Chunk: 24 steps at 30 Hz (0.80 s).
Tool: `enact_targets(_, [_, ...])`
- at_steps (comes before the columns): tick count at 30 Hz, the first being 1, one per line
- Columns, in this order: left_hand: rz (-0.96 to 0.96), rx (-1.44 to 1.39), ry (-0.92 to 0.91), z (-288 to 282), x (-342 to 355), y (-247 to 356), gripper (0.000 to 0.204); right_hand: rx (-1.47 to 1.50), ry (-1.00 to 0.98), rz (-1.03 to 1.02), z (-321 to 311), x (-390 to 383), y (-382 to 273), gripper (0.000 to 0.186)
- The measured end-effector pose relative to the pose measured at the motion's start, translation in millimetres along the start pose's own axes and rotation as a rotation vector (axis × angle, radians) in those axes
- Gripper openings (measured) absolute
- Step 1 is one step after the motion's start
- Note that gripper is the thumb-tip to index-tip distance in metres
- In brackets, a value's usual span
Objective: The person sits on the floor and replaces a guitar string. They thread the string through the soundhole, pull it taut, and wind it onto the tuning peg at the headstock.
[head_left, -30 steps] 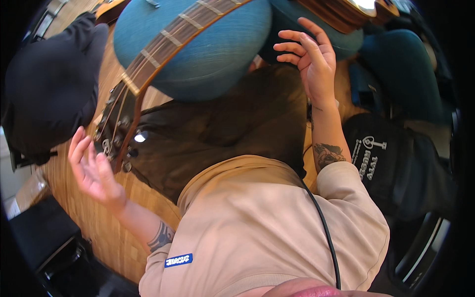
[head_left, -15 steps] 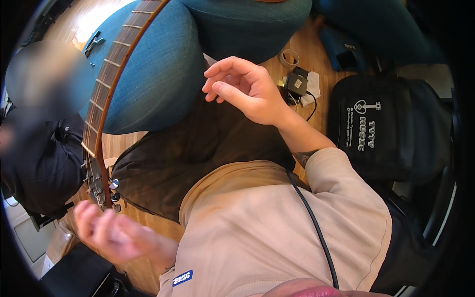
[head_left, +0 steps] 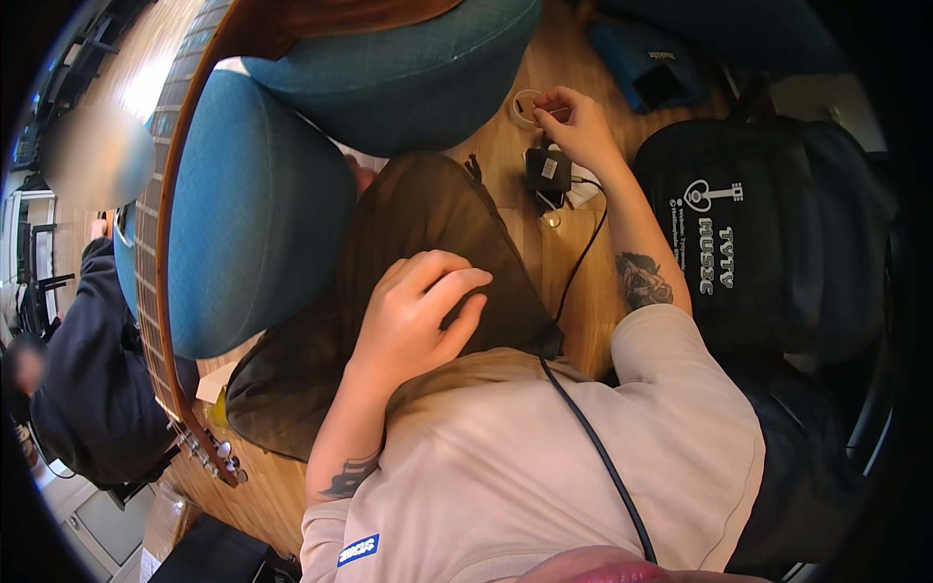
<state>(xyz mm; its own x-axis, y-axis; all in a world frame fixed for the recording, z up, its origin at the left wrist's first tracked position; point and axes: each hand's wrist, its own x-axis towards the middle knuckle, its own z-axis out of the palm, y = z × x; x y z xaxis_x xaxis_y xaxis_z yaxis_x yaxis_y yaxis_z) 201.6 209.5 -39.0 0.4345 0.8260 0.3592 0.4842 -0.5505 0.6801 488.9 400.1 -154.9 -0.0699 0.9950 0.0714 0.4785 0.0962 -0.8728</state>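
My right hand [head_left: 580, 128] reaches out to the floor, its bent thumb and fingers closed at the right edge of a pale roll of tape [head_left: 516, 109]. My left hand [head_left: 413, 316] hovers over my lap above the dark trousers [head_left: 418, 204]. It holds nothing; its fingers are loosely curved and the thumb stands apart. A stringed instrument like a guitar lies across the blue cushioned seats [head_left: 262, 204]. Its fretted neck [head_left: 148, 253] runs down the left side, ending in the headstock [head_left: 209, 449] with metal tuning pegs. Part of its brown wooden body [head_left: 292, 21] shows at the top.
Beside the tape are a black adapter box [head_left: 549, 170] and a cable [head_left: 583, 248]. A black printed bag [head_left: 753, 233] stands at the right, a blue case [head_left: 646, 63] behind it. Another person in dark clothes [head_left: 92, 379] is at the left. A cable crosses my shirt.
My right hand has gone from above my lap to the tape roll. My left hand has left the headstock and come over my lap. The view has shifted, showing more of the instrument's body.
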Motion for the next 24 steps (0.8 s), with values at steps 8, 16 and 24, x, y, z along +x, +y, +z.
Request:
enact_targets(8, [-0.062, 0.001, -0.144, 31, 17, -18, 0.021, -0.472, -0.154, -0.039, 3, 78, 78, 0.021])
enact_targets(16, [-0.131, 0.003, -0.132, 22, 5, -23, 0.021, -0.803, -0.260, 0.149, 53, 101, 113, 0.028])
enact_targets(24, [-0.106, -0.010, -0.140, 19, 5, -24, 0.022, -0.690, -0.117, 0.208, 20, 95, 126, 0.028])
